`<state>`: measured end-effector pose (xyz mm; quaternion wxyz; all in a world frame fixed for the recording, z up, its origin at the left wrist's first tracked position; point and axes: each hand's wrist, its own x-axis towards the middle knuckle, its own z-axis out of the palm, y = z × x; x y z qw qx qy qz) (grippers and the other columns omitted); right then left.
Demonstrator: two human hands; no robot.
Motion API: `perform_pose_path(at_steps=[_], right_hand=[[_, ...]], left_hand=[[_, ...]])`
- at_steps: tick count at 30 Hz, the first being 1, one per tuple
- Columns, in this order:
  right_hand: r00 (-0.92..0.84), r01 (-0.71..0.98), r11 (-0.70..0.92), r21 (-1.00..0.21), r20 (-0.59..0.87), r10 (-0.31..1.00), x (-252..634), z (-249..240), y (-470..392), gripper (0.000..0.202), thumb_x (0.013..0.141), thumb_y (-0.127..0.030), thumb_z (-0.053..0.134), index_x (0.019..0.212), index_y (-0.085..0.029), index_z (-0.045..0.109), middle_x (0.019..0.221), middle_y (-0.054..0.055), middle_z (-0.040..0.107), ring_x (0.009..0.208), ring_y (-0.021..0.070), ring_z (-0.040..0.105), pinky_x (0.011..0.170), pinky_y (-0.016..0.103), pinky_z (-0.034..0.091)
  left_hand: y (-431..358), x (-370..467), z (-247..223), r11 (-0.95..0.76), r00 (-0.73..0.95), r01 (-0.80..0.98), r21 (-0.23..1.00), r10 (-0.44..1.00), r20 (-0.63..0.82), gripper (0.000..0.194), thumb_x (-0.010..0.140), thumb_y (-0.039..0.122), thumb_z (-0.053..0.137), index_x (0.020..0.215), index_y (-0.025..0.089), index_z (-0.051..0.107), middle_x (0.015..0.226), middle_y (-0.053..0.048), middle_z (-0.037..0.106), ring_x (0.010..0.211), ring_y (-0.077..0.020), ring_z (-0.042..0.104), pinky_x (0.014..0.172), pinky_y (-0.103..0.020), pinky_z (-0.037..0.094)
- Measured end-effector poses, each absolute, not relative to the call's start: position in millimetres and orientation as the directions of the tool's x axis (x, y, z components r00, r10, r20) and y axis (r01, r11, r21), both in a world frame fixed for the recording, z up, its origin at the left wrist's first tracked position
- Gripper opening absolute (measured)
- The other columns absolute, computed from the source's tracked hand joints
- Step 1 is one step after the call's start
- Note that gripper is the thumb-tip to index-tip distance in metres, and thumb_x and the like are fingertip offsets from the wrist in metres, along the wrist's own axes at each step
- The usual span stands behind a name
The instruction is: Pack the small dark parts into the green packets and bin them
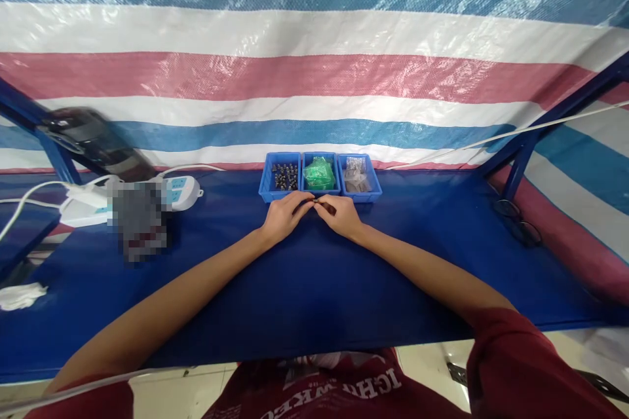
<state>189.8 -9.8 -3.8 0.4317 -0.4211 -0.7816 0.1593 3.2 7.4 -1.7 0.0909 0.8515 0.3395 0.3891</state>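
Head view: my left hand and right hand are pinched closed on what looks like a small dark piece, just in front of the middle blue bin; light, even pressure should keep it from slipping

My left forearm and right forearm reach forward and slant inward from either side, my wrists nearly in line with them. My left hand and right hand come together in front of me, backs showing, fingers curled and pointing at each other, each thumb and forefinger drawn into a pinch where my fingertips meet
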Motion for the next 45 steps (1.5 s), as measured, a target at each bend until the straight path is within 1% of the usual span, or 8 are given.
perform_pose_path(at_steps=[8, 14, 18, 23, 30, 37, 40, 45], right_hand=[[-0.302, 0.516, 0.614, -0.598, 0.543, 0.783, 189.6, -2.9, -11.1, 0.029, 0.094, -0.031, 0.042, 0.081, -0.015, 0.063, 0.061, 0.001, 0.056, 0.055, 0.0116, 0.05, 0.059, 0.023, 0.036], [-0.278, 0.509, 0.585, -0.631, 0.523, 0.806, 189.1, -4.9, -11.0, 0.025, 0.092, -0.034, 0.046, 0.091, -0.016, 0.062, 0.061, 0.001, 0.059, 0.052, 0.0121, 0.052, 0.056, 0.023, 0.038], [-0.272, 0.495, 0.584, -0.643, 0.524, 0.807, 189.0, -5.5, -11.6, 0.024, 0.092, -0.034, 0.046, 0.092, -0.016, 0.062, 0.062, 0.001, 0.06, 0.053, 0.0127, 0.053, 0.057, 0.024, 0.039], [-0.252, 0.479, 0.57, -0.668, 0.517, 0.818, 189.0, -4.1, -11.5, 0.025, 0.094, -0.034, 0.043, 0.095, -0.017, 0.061, 0.069, 0.003, 0.064, 0.058, 0.0139, 0.057, 0.06, 0.024, 0.041], [-0.267, 0.488, 0.566, -0.665, 0.504, 0.822, 191.5, -1.7, -10.7, 0.028, 0.095, -0.035, 0.041, 0.09, -0.016, 0.061, 0.074, 0.004, 0.065, 0.063, 0.0143, 0.058, 0.064, 0.024, 0.04], [-0.264, 0.504, 0.554, -0.663, 0.492, 0.829, 191.7, -0.8, -10.7, 0.032, 0.096, -0.037, 0.039, 0.088, -0.016, 0.062, 0.07, 0.003, 0.062, 0.06, 0.0127, 0.055, 0.062, 0.023, 0.038], [-0.267, 0.51, 0.548, -0.663, 0.484, 0.833, 191.8, -0.8, -10.3, 0.036, 0.096, -0.038, 0.037, 0.081, -0.016, 0.062, 0.067, 0.002, 0.062, 0.06, 0.0126, 0.056, 0.062, 0.023, 0.039], [-0.246, 0.473, 0.541, -0.695, 0.485, 0.839, 191.7, -2.0, -11.1, 0.056, 0.098, -0.04, 0.03, 0.054, -0.016, 0.057, 0.053, 0.002, 0.058, 0.051, 0.0116, 0.056, 0.061, 0.024, 0.041]], left_hand=[[7.1, 2.9, -1.6, -0.769, 0.468, 0.506, 0.392, 0.626, 0.624, 0.023, 0.094, 0.031, 0.048, 0.105, 0.017, 0.062, 0.101, -0.006, 0.069, 0.092, -0.016, 0.066, 0.08, -0.027, 0.053], [7.1, 2.0, -1.7, -0.767, 0.457, 0.511, 0.389, 0.625, 0.632, 0.023, 0.094, 0.032, 0.048, 0.105, 0.018, 0.063, 0.098, -0.006, 0.069, 0.09, -0.0159, 0.067, 0.079, -0.027, 0.054], [6.4, 2.3, 0.3, -0.768, 0.459, 0.507, 0.391, 0.624, 0.632, 0.024, 0.094, 0.033, 0.047, 0.104, 0.018, 0.063, 0.096, -0.006, 0.07, 0.087, -0.0157, 0.067, 0.077, -0.027, 0.055], [5.8, 2.6, 3.4, -0.776, 0.466, 0.49, 0.397, 0.618, 0.633, 0.026, 0.094, 0.033, 0.046, 0.111, 0.018, 0.061, 0.1, -0.006, 0.07, 0.092, -0.0167, 0.067, 0.081, -0.029, 0.055], [8.4, 3.5, -0.5, -0.766, 0.47, 0.476, 0.432, 0.637, 0.612, 0.026, 0.094, 0.033, 0.047, 0.111, 0.018, 0.061, 0.103, -0.007, 0.069, 0.095, -0.0165, 0.066, 0.084, -0.029, 0.054], [9.3, 4.1, -1.4, -0.747, 0.478, 0.512, 0.424, 0.658, 0.582, 0.026, 0.094, 0.035, 0.046, 0.107, 0.018, 0.061, 0.101, -0.006, 0.069, 0.092, -0.0166, 0.066, 0.082, -0.029, 0.053], [8.3, 4.3, 0.0, -0.748, 0.476, 0.518, 0.416, 0.656, 0.586, 0.026, 0.095, 0.034, 0.046, 0.106, 0.018, 0.062, 0.101, -0.006, 0.068, 0.091, -0.0163, 0.065, 0.081, -0.028, 0.053], [6.7, 3.8, 0.1, -0.727, 0.453, 0.543, 0.42, 0.674, 0.583, 0.026, 0.094, 0.034, 0.047, 0.106, 0.017, 0.062, 0.098, -0.006, 0.069, 0.084, -0.0147, 0.065, 0.076, -0.026, 0.052]])
